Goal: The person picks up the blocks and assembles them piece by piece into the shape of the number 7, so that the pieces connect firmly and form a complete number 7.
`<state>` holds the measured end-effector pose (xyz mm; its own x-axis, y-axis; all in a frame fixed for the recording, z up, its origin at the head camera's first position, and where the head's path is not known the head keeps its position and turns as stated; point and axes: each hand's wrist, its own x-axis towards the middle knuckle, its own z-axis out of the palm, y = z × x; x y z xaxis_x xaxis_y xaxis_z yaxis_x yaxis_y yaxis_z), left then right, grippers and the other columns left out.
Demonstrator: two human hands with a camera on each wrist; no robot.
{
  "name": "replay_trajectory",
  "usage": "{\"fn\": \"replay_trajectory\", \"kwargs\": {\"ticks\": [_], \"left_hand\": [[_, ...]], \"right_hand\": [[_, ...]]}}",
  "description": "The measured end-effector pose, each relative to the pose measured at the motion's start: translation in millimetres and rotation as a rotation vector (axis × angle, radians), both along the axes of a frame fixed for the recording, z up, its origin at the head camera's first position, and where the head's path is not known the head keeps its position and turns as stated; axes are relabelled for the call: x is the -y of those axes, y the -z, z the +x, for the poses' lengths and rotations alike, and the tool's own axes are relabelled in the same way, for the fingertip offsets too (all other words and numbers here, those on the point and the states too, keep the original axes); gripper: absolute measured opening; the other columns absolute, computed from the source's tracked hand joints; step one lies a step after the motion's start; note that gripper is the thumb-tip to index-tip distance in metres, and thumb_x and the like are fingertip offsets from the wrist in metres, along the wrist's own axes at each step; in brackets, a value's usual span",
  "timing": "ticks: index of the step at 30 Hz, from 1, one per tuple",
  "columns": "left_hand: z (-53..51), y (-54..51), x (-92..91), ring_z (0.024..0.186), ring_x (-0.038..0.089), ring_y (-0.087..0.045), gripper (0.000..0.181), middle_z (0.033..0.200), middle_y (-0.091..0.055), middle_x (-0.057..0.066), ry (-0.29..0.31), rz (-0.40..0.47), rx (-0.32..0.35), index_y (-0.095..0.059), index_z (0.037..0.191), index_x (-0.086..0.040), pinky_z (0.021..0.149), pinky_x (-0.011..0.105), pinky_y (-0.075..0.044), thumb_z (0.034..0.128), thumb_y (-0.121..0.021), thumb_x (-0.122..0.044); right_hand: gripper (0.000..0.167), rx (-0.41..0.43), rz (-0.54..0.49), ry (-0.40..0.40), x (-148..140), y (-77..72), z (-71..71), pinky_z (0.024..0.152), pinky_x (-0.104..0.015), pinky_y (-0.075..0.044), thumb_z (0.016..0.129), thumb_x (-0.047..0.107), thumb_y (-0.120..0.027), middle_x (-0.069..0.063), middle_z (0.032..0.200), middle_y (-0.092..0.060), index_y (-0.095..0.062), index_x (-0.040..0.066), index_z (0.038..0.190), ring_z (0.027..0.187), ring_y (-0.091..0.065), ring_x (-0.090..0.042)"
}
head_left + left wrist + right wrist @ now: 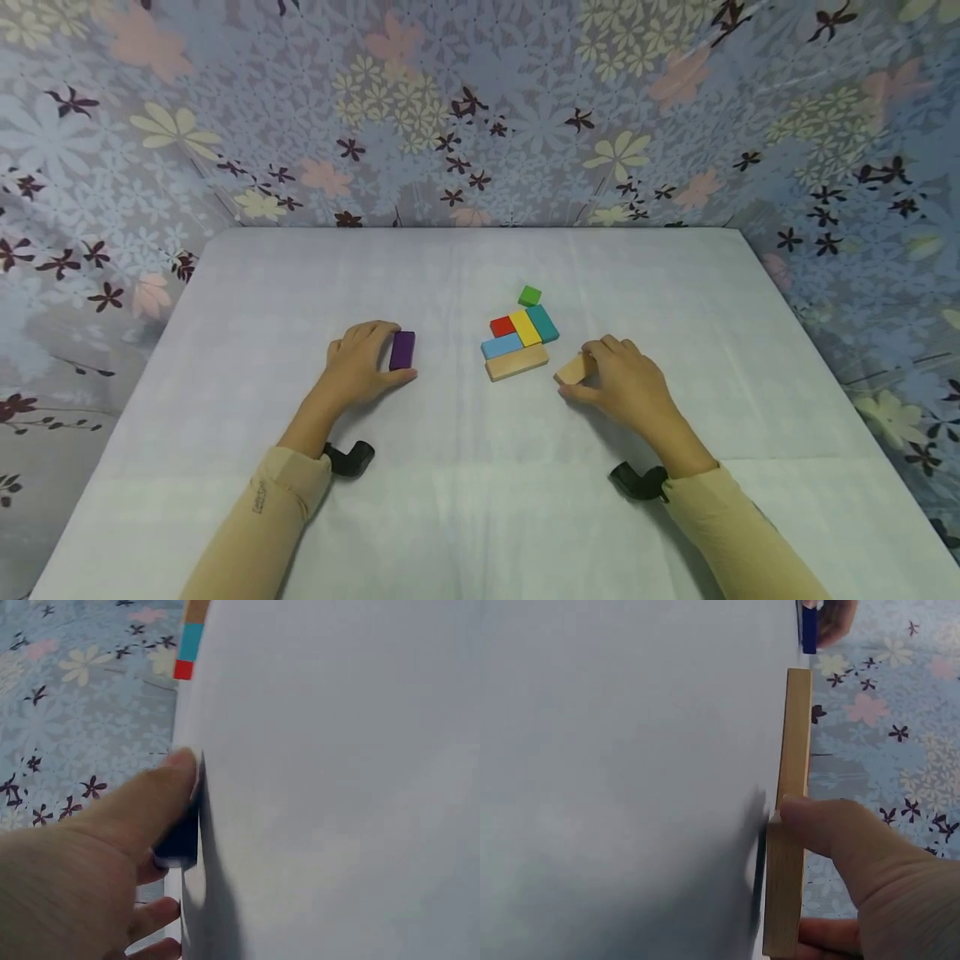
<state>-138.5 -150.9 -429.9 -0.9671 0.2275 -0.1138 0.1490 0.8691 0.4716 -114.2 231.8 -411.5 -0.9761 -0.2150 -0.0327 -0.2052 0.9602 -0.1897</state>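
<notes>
Toward the left of the table, my left hand (354, 367) pinches a purple block (402, 350), thumb at its near end and fingers at its far end. The left wrist view shows that block (178, 841) dark, partly hidden behind the thumb. My right hand (628, 382) holds a plain wooden block (572, 372) between thumb and fingers, just right of a cluster of blocks; its right end is covered by the hand. In the right wrist view the thumb lies on this wooden block (783, 892), and another wooden block (796, 727) shows beyond it.
The flat cluster has a wooden block (517, 362) in front, a light blue block (502, 346) behind it, then red (501, 327), yellow (526, 328) and teal (543, 323) blocks. A green block (529, 296) lies behind them. White cloth (480, 500) covers the table.
</notes>
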Motion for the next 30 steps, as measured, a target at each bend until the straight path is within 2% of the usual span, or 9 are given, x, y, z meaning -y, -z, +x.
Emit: {"fn": "replay_trajectory", "kwargs": {"ticks": [8, 15, 21, 30], "left_hand": [[0.1, 1.8, -5.0, 0.148, 0.04, -0.024, 0.077, 0.159, -0.033, 0.014, -0.02, 0.054, 0.019, -0.041, 0.148, -0.019, 0.111, 0.066, -0.019, 0.0855, -0.072, -0.053], [-1.7, 2.8, -9.2, 0.149, 0.037, -0.022, 0.077, 0.161, -0.03, 0.012, -0.05, 0.071, 0.014, -0.04, 0.148, -0.022, 0.11, 0.066, -0.015, 0.0856, -0.071, -0.054], [0.4, 4.6, -8.0, 0.149, 0.038, -0.022, 0.077, 0.161, -0.029, 0.013, -0.051, 0.074, 0.006, -0.04, 0.148, -0.022, 0.109, 0.066, -0.014, 0.0856, -0.07, -0.054], [1.0, 4.2, -8.8, 0.148, 0.038, -0.023, 0.076, 0.16, -0.03, 0.013, -0.045, 0.085, -0.017, -0.041, 0.147, -0.021, 0.109, 0.067, -0.015, 0.0856, -0.071, -0.054]], "right_hand": [[0.071, 0.044, -0.036, -0.086, -10.4, -14.4, -14.0, 0.08, -0.045, -0.052, 0.074, 0.055, -0.082, -0.007, 0.108, -0.064, -0.063, 0.007, 0.123, 0.098, -0.059, -0.026], [0.072, 0.088, -0.065, -0.117, -33.3, -24.5, -22.8, 0.091, -0.05, -0.051, 0.073, 0.048, -0.085, -0.009, 0.118, -0.063, -0.062, 0.006, 0.127, 0.111, -0.059, -0.03], [0.07, 0.107, -0.133, -0.168, -41.8, -21.9, -19.1, 0.093, -0.05, -0.05, 0.072, 0.042, -0.087, -0.005, 0.117, -0.062, -0.061, 0.007, 0.128, 0.112, -0.058, -0.027], [0.067, 0.141, -0.201, -0.222, -39.6, -15.6, -9.8, 0.096, -0.045, -0.049, 0.07, 0.04, -0.089, 0.001, 0.112, -0.062, -0.063, 0.011, 0.124, 0.106, -0.057, -0.019]]}}
